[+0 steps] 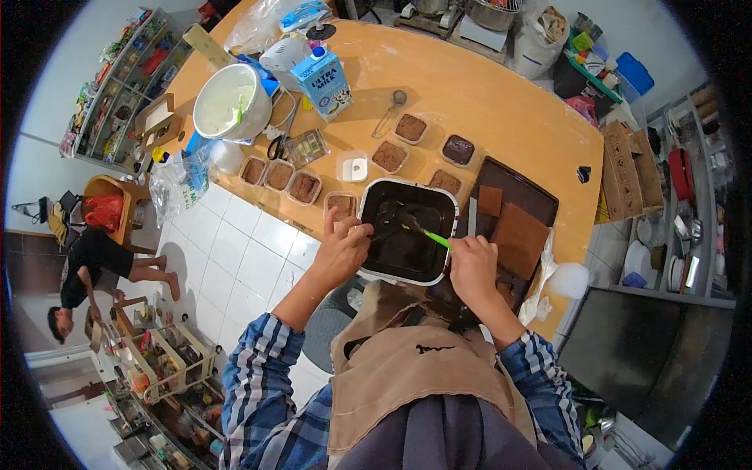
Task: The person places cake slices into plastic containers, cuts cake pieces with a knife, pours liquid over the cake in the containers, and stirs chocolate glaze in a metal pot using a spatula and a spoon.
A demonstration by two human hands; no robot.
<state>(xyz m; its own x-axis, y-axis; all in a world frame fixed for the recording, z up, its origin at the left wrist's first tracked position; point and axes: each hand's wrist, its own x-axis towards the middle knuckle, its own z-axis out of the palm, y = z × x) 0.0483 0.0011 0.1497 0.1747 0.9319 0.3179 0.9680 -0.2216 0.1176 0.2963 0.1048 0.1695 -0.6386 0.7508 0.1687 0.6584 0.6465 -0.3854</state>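
My right hand [473, 266] grips the bright green handle of a spatula [435, 236]; its chocolate-coated head is inside a white-rimmed square tub [450, 205]. Dark, glossy chocolate covers the inside of the tub. At the tub's left rim, my left hand [345, 247] is closed, thumb and fingers pinched. A dark, chocolate-smeared shape lies just past its fingertips, and I cannot make out whether they hold it. Beside my left hand stands a small cup of brown cake [341, 205]. Right of the tub, a dark baking tray [526, 185] bears brown cake slabs [520, 240] and a knife [472, 216].
Several cake cups [389, 156] stand on the wooden table [470, 90]. One cup [457, 150] has a dark, shiny top. Farther left are a white mixing bowl [210, 102], a milk carton [323, 84] and scissors [277, 146]. A person [98, 258] is off to the left.
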